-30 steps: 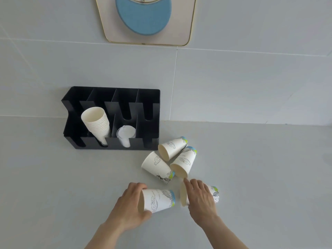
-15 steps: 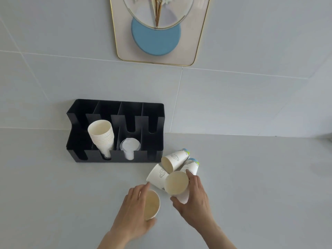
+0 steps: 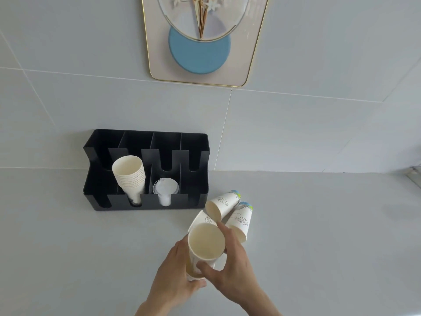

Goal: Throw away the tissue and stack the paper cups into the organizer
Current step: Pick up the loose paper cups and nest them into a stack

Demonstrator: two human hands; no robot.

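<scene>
Two white paper cups, one nested in the other, are held upright above the counter, mouth toward me. My left hand grips the lower, outer cup from the left. My right hand wraps the upper, inner cup from the right. Three more printed paper cups lie on their sides just behind: one, one, and one partly hidden by the held cups. The black organizer stands against the wall with a stack of cups in its second slot. No tissue is in view.
Clear plastic lids sit in the organizer's third slot; the other slots look empty. A gold-framed picture hangs on the tiled wall above. A metal edge shows at the far right of the grey counter.
Each hand lifted a lying cup off the counter and turned it upright. The hands came together, and the right cup now sits inside the left one. The view tilted up.
</scene>
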